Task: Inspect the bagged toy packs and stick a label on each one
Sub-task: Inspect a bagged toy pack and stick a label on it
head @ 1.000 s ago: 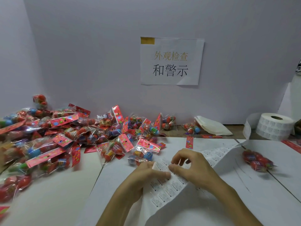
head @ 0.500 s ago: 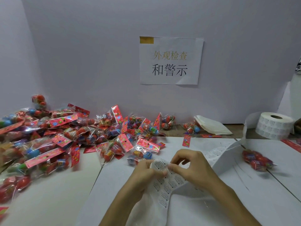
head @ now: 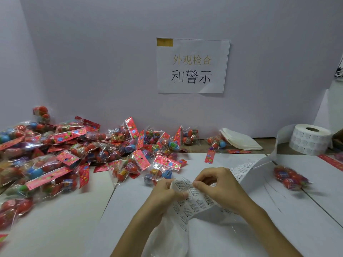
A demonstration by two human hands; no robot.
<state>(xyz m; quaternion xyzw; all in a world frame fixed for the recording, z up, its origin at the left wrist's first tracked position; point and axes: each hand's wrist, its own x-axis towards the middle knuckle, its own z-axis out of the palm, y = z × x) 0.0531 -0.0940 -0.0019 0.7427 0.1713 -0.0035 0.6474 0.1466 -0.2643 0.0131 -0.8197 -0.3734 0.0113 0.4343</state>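
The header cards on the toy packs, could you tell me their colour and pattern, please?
The header cards are pinkish red with small flowers; head view.

Wall: pale lilac panel [head: 92, 62] is standing behind the desk [head: 269, 144].
Sign: printed sheet [head: 192, 86] is hanging there.
Desk: white boards [head: 55, 219] are covering it.

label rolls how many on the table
1. The label roll sits at the far right near the back wall, its label strip trailing forward and left. Others could lie outside the view.
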